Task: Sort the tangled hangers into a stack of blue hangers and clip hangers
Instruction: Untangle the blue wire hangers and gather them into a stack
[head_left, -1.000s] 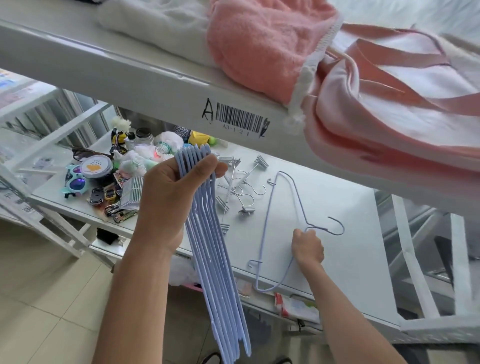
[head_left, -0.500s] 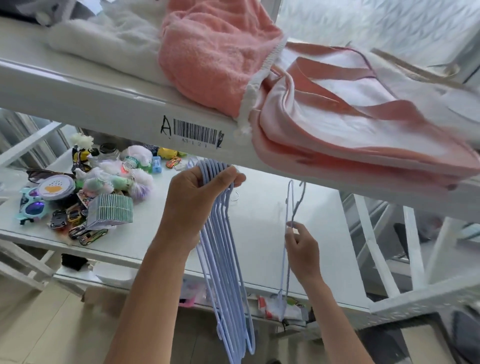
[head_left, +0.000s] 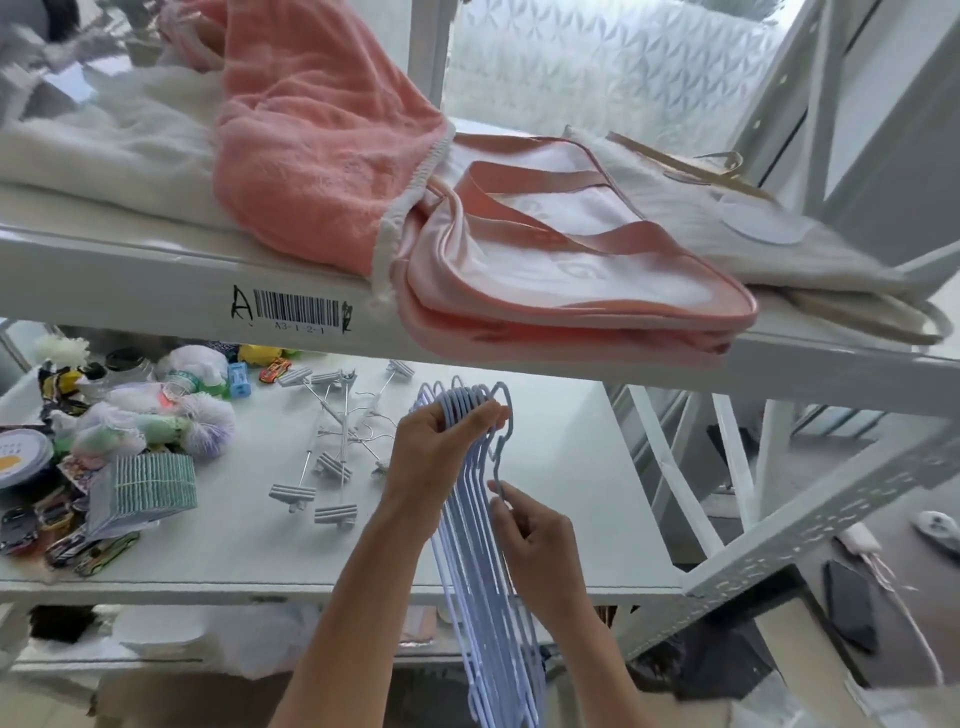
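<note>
- My left hand (head_left: 441, 447) grips the bundle of blue hangers (head_left: 488, 597) near its top, fingers curled round it; the bundle hangs past the shelf's (head_left: 363, 551) front edge.
- My right hand (head_left: 535, 540) pinches the outermost hanger just beside the bundle.
- Clip hangers (head_left: 337, 441) lie left of the bundle; bare shelf lies to its right.

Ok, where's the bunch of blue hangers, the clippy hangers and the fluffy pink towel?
Bunch of blue plastic hangers (head_left: 470, 561), head view, on the hanging bars.
Grey metal clip hangers (head_left: 332, 447), head view, on a rod.
Fluffy pink towel (head_left: 311, 156), head view, on its middle.
</note>
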